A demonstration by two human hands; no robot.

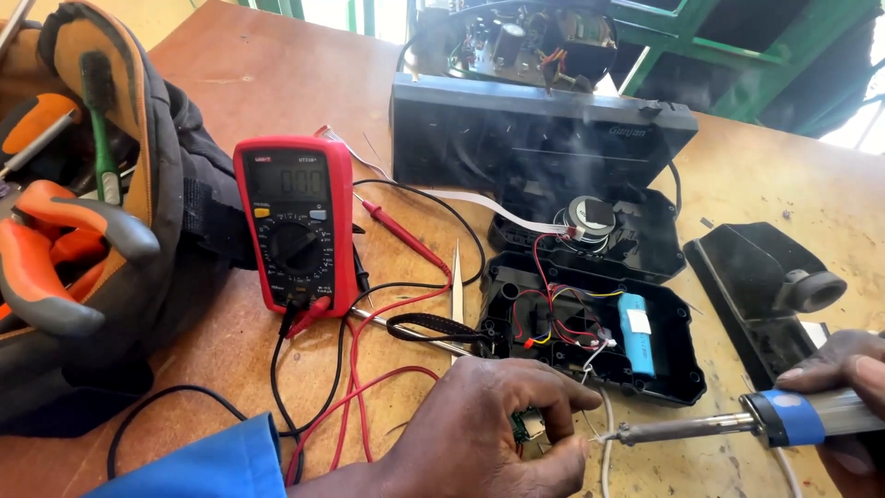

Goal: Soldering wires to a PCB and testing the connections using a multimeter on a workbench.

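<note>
My left hand [489, 429] pinches a small green circuit board [529, 426] near the table's front edge, with thin wires running from it. My right hand [843, 401] grips a soldering iron [728, 424] with a blue collar, its metal tip touching the wires at the board [599, 437]. A wisp of smoke rises above. Just behind lies an open black plastic casing [682, 373] holding a blue cylindrical battery cell [636, 334], red and black wires and a small speaker [588, 218].
A red multimeter [295, 221] stands at centre left, its red and black leads looping across the wooden table [258, 74]. A tool bag [92, 212] with orange-handled pliers fills the left. Tweezers [456, 286], a black cover [765, 277] and another opened device [525, 41] lie around.
</note>
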